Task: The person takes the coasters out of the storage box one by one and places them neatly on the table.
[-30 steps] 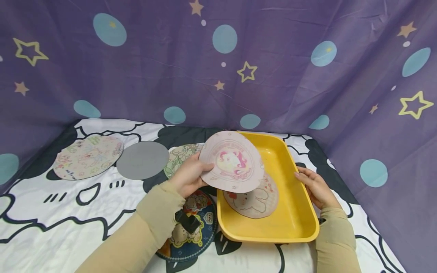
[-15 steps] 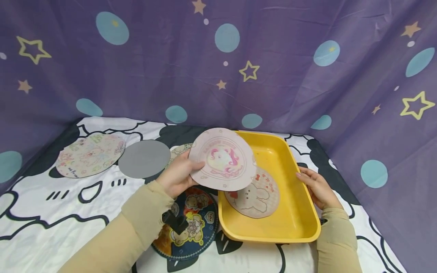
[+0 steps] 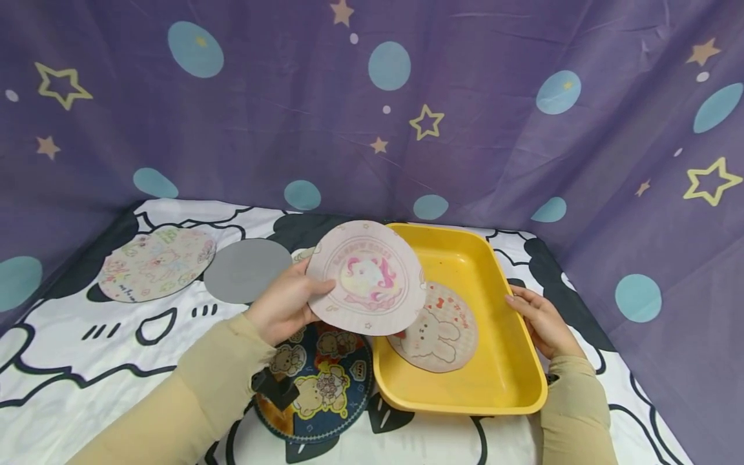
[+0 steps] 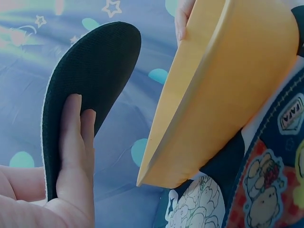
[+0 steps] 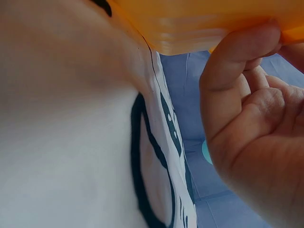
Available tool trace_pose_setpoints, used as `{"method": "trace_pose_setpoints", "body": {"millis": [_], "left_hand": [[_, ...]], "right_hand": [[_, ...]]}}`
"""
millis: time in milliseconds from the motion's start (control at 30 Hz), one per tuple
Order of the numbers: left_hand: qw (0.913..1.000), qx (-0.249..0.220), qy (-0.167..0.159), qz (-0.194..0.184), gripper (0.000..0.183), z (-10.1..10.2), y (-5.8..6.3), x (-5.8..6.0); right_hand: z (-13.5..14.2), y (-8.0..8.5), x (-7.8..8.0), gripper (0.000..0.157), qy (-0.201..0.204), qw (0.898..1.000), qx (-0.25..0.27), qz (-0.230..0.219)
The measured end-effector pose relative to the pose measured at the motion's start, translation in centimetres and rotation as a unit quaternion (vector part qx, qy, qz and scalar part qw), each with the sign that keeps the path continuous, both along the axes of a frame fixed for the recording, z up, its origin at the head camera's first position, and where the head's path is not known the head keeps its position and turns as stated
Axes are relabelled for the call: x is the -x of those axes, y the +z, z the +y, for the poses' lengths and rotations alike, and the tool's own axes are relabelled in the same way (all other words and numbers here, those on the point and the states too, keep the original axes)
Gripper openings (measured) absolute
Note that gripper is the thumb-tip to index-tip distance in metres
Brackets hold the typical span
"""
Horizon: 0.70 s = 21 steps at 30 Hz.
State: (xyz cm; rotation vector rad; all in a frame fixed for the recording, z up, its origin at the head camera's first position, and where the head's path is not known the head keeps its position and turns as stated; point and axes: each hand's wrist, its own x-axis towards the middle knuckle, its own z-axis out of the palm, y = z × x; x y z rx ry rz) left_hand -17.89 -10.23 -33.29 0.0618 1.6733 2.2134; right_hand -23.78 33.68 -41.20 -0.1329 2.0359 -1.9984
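Observation:
My left hand [image 3: 286, 302] grips the left edge of a round pink mouse pad [image 3: 369, 281] with a unicorn print, thumb on top. The left wrist view shows its dark textured underside [image 4: 97, 66] with fingers spread against it. The pad is raised and overlaps the left rim of a yellow plastic tray [image 3: 465, 403] in the head view. Inside the tray lies a round pad with a bunny print [image 3: 438, 336], partly hidden by the pink pad. My right hand [image 3: 540, 320] holds the tray's right rim; in the right wrist view its digits [image 5: 251, 45] bend at the rim.
Left of the tray lies a dark blue round pad with bears [image 3: 322, 394], partly under my left wrist. A grey round pad [image 3: 247, 271] and a doodle-print round pad [image 3: 157, 265] lie farther left. A leafy-print pad [image 3: 301, 254] is mostly hidden. A purple curtain [image 3: 250, 129] hangs behind.
My left hand has moved left with the pink mouse pad, uncovering more of the bunny pad. The right hand stays at the tray's rim.

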Motion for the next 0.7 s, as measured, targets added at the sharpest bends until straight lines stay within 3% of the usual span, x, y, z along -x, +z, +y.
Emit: {"method": "trace_pose_setpoints", "body": {"millis": [400,700], "left_hand": [[0.9999,0.012,0.009,-0.002,0.057,-1.7,0.1,-0.9],[0.9995,0.009,0.025,-0.020,0.059,-3.0,-0.7,-1.7]], "right_hand": [[0.0,0.0,0.2,0.029,0.001,1.000,0.006,0.003],[0.1,-0.3,0.1,0.026,0.005,1.000,0.022,-0.001]]}}
